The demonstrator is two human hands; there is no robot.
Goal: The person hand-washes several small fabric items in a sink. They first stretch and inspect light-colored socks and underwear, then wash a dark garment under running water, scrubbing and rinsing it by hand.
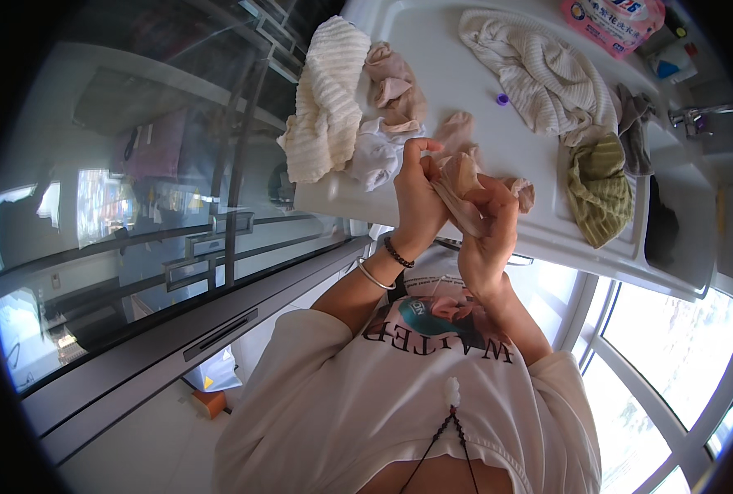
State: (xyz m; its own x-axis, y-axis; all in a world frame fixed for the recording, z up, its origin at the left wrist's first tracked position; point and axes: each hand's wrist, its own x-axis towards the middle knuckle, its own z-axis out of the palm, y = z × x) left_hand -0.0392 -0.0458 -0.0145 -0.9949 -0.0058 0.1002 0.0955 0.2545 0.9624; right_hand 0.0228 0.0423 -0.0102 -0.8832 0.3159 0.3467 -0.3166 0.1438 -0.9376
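Both my hands pinch a thin beige-pink stretchy cloth [459, 200], probably a nylon sock, held up near the front edge of a white washing counter [527, 234]. My left hand [422, 185] grips its left side, with the index finger raised and curled. On the right side, my right hand [493, 210] has the fabric between thumb and fingers. Behind them lies another beige-pink cloth [456, 129], and a small beige bunch [522, 192] shows past my right hand. Left of my hands are a crumpled white cloth [376, 154] and a pinkish-beige garment [397, 86].
A cream ribbed towel [329, 99] lies at the left, and a striped whitish knit [539, 74] at the back. An olive cloth [600, 191] and grey cloth [635, 129] drape beside the sink basin [681, 228] and faucet [700, 117]. A purple cap [502, 99] and pink detergent pouch [616, 21] are nearby.
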